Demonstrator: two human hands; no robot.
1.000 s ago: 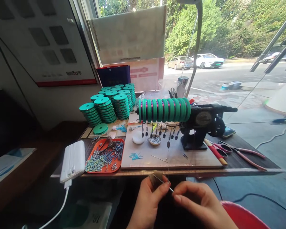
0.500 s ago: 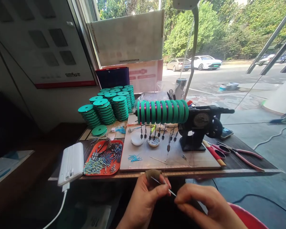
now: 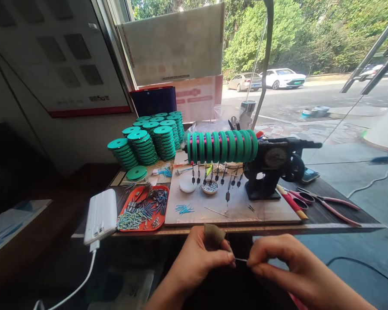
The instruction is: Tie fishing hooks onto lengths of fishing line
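Note:
Below the table's front edge, my left hand (image 3: 203, 258) is closed in a pinch, thumb against forefinger, with a piece of brown cloth (image 3: 214, 235) over a finger. A thin pale rod (image 3: 241, 259), perhaps a needle, runs from those fingertips to my right hand (image 3: 283, 267). The right thumb and forefinger pinch its other end. Whether anything else small sits between the left fingertips cannot be made out. Beyond the hands, a row of green spools (image 3: 222, 146) sits on a black winder (image 3: 271, 161), with several small dark weights (image 3: 227, 196) hanging below.
A red tray (image 3: 163, 215) holds small tubes and metal parts. A round dish of beads (image 3: 210, 187), blue slivers (image 3: 184, 209) and a needle-like rod (image 3: 216, 212) lie on the pale board (image 3: 265, 215). Pliers (image 3: 334, 206), stacked green spools (image 3: 137, 148) and a white power bank (image 3: 100, 215) surround it.
My hands have drawn slightly apart, the right one moving right. The rod that crossed above the left thumb now shows only as a short, nearly level stretch between the hands. The view has shifted slightly.

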